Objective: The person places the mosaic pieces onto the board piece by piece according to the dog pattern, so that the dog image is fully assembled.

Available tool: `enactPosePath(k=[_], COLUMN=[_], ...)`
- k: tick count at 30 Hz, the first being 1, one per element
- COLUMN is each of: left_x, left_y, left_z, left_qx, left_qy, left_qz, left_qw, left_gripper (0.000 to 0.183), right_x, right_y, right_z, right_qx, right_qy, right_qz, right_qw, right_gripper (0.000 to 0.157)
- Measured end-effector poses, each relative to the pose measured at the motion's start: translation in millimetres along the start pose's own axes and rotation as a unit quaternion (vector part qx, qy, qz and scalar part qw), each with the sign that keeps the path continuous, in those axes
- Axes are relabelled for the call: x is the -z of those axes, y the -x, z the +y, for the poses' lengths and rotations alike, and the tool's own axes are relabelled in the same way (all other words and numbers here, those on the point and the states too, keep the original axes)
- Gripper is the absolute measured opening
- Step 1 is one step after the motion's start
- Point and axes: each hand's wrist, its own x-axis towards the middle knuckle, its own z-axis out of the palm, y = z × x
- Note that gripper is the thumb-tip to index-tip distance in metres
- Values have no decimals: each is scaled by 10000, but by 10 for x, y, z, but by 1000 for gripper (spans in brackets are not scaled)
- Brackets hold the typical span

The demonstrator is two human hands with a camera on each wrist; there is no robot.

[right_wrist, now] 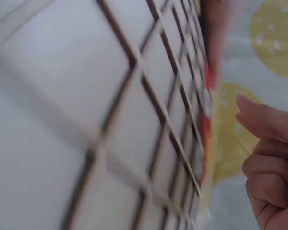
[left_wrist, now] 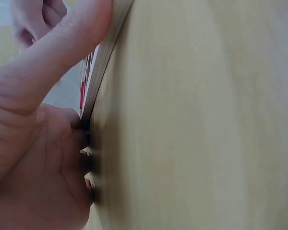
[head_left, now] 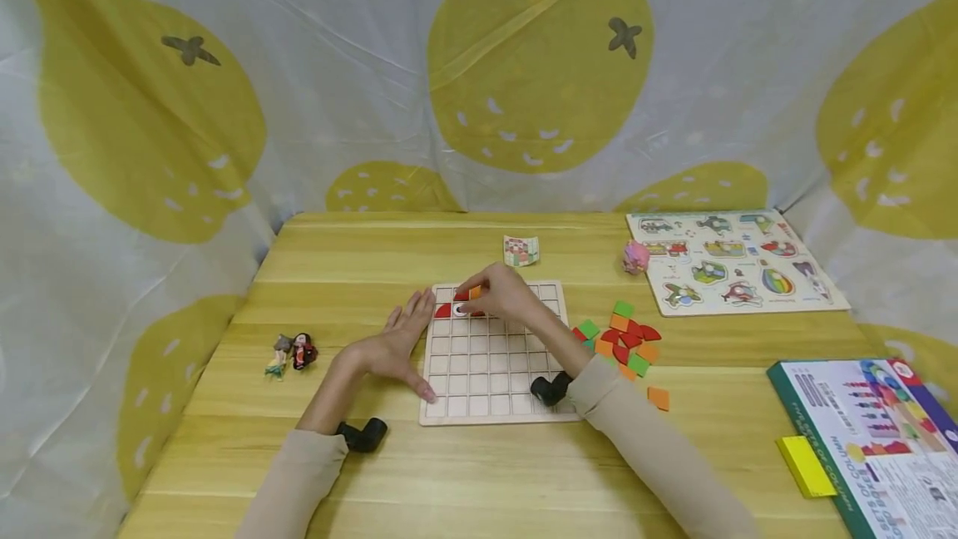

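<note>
A pale wooden grid board (head_left: 479, 385) lies on the table. Along its left edge rests my left hand (head_left: 391, 352), fingers spread and straight, thumb on the lower left corner; the left wrist view shows the palm beside the board's rim. Over the upper left cells is my right hand (head_left: 505, 294), thumb and forefinger close together. Around those fingertips lie a red quarter-round piece (head_left: 443, 311), a white piece with a dark ring (head_left: 460, 309) and an orange piece (head_left: 475, 293). In the right wrist view, the other fingers (right_wrist: 266, 167) are curled; whether a piece sits in the fingertips is hidden.
Loose red, green and orange pieces (head_left: 624, 339) lie right of the board. Behind it is a small patterned card (head_left: 520, 250). A picture puzzle board (head_left: 737, 264), a pink toy (head_left: 636, 257) and a box (head_left: 871, 439) are at right, small figures (head_left: 302, 351) at left.
</note>
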Motion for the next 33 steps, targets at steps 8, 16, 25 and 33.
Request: enactPosePath(k=[8,16,25,33], left_x=[-2,-9,-20,-14], left_y=[16,1,-16,-17], left_z=[-21,-36,-15,-8], left_qx=[-26,-92,-147,-118], left_qy=[70,111,108,15], left_qz=[45,71,61,42], left_qw=[10000,9999,9998,9999], left_gripper=[153,152,153,154], right_x=[799,1182,1172,1052], right_y=[757,1314,1264,1028], right_z=[502,1120,1222,1214], right_qx=[-385,-1576,-1879,-2013], right_qy=[184,601,-16,-552], right_qz=[500,1131,1237,1117], right_qw=[9978,9792,9744,9716], right_gripper=[26,29,27,29])
